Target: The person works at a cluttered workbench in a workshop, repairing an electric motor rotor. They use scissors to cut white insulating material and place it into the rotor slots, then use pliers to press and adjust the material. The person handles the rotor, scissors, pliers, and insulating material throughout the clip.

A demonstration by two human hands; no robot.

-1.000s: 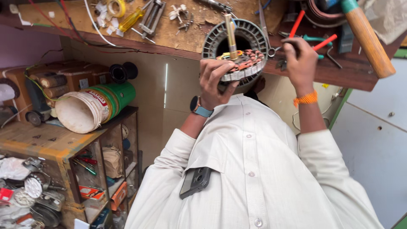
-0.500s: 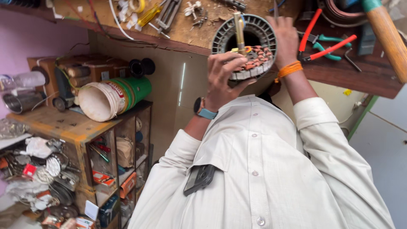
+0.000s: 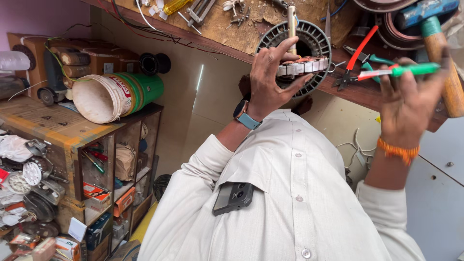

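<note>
The motor stator (image 3: 302, 53) stood on edge at the near edge of the wooden desk (image 3: 232, 26), its ring of slots partly filled with copper-coloured windings capped by pale insulation along the lower arc; the upper slots looked bare, so the winding work seemed only partway through. The left hand (image 3: 273, 79) was clamped over that lower arc, fingers spread across the coils. The right hand (image 3: 411, 104) gripped a green-handled tool (image 3: 403, 71), held apart from the stator. Red-handled pliers (image 3: 355, 60) and a wooden-handled hammer (image 3: 442, 58) lay on the desk beside it. Farther off, a tipped green-and-white bucket (image 3: 118, 96) rested on a shelf unit (image 3: 58, 130) crammed with parts, against a pale wall.
</note>
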